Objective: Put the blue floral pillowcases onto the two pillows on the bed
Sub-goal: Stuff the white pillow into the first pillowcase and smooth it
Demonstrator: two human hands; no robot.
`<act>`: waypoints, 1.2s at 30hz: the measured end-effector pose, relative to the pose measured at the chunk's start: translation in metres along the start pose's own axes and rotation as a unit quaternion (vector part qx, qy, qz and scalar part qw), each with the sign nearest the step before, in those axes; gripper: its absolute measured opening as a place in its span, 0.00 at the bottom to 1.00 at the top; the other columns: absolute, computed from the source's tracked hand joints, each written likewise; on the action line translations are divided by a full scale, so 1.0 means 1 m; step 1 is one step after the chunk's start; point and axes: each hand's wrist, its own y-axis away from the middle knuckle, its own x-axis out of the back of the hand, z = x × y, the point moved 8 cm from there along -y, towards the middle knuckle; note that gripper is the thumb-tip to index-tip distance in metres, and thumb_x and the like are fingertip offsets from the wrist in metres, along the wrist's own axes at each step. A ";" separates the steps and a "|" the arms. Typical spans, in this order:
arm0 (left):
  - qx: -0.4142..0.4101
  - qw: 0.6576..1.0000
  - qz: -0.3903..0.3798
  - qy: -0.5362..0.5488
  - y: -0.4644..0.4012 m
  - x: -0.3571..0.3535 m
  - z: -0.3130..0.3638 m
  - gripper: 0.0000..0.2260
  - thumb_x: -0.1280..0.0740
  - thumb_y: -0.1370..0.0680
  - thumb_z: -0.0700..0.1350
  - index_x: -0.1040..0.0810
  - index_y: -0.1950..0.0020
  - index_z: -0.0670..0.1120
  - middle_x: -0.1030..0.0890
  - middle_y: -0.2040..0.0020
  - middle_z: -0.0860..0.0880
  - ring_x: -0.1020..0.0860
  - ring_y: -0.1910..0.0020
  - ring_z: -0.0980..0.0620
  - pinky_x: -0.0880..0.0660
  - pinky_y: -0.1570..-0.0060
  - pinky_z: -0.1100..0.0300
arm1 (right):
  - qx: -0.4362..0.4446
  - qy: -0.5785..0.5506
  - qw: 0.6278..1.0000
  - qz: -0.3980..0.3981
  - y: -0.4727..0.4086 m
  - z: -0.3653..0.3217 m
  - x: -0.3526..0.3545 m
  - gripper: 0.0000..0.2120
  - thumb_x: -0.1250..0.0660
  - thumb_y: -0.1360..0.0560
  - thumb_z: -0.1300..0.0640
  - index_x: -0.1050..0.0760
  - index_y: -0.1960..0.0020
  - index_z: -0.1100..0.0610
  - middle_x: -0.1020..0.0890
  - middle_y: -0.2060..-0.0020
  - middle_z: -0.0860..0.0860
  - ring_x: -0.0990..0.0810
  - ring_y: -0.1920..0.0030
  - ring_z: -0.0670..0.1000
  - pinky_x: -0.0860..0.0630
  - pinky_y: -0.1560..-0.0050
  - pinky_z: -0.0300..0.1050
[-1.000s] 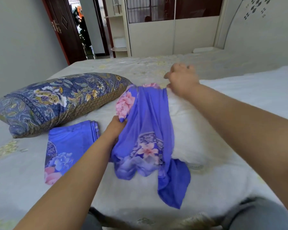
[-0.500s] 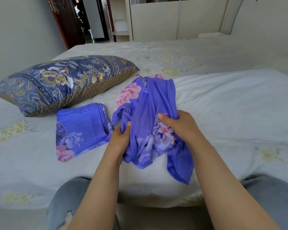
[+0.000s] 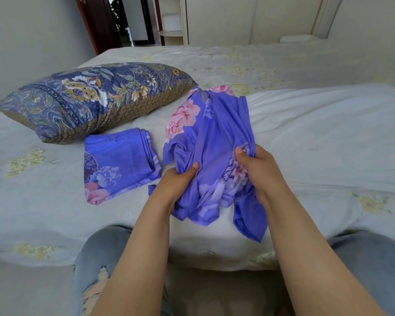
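Note:
A loose blue floral pillowcase (image 3: 217,133) lies bunched over the left end of a white pillow (image 3: 328,137) at the bed's near edge. My left hand (image 3: 178,181) grips its lower left folds and my right hand (image 3: 255,167) pinches its right side, thumb on top. A second blue floral pillowcase (image 3: 116,160) lies folded flat on the bed to the left. Behind that one rests a pillow in a dark blue and gold patterned cover (image 3: 89,99).
The bed (image 3: 260,62) carries a pale sheet with yellow flower prints and stretches far back. My knees in blue jeans (image 3: 96,258) press against its near edge. An open dark door (image 3: 100,21) and white shelves (image 3: 172,21) stand beyond the bed.
My right hand came back from the pillow's far end and took hold of the pillowcase near my left hand. Both hands have since gathered the fabric a little toward me.

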 end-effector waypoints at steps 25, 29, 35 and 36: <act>-0.393 0.852 0.186 -0.291 0.046 -0.006 0.079 0.21 0.40 0.27 0.62 0.23 0.43 0.49 0.22 0.45 0.50 0.26 0.45 0.46 0.33 0.43 0.54 | -0.005 0.321 0.930 0.181 0.027 0.038 0.090 0.28 0.47 0.27 0.31 0.32 0.63 0.56 0.24 0.66 0.51 0.26 0.64 0.54 0.35 0.66 0.47; -0.389 0.778 0.114 -0.479 0.044 -0.055 0.070 0.19 0.34 0.29 0.60 0.22 0.44 0.51 0.23 0.46 0.51 0.26 0.47 0.45 0.32 0.48 0.52 | 0.042 0.231 0.938 0.256 0.047 0.057 0.086 0.24 0.40 0.30 0.31 0.32 0.59 0.53 0.26 0.61 0.50 0.25 0.59 0.54 0.27 0.59 0.50; -0.430 0.808 0.203 -0.347 0.048 -0.040 0.103 0.13 0.41 0.25 0.49 0.20 0.56 0.44 0.20 0.58 0.45 0.23 0.57 0.42 0.28 0.61 0.53 | 0.102 0.268 0.942 0.175 0.048 0.068 0.065 0.17 0.33 0.28 0.42 0.26 0.45 0.52 0.20 0.53 0.48 0.23 0.52 0.51 0.27 0.54 0.49; -0.430 0.810 0.217 -0.334 0.047 -0.034 0.113 0.10 0.39 0.24 0.47 0.20 0.54 0.43 0.20 0.56 0.44 0.24 0.55 0.41 0.29 0.59 0.52 | 0.109 0.239 0.952 0.155 0.046 0.062 0.062 0.13 0.35 0.25 0.46 0.26 0.44 0.52 0.18 0.52 0.50 0.21 0.51 0.55 0.27 0.54 0.49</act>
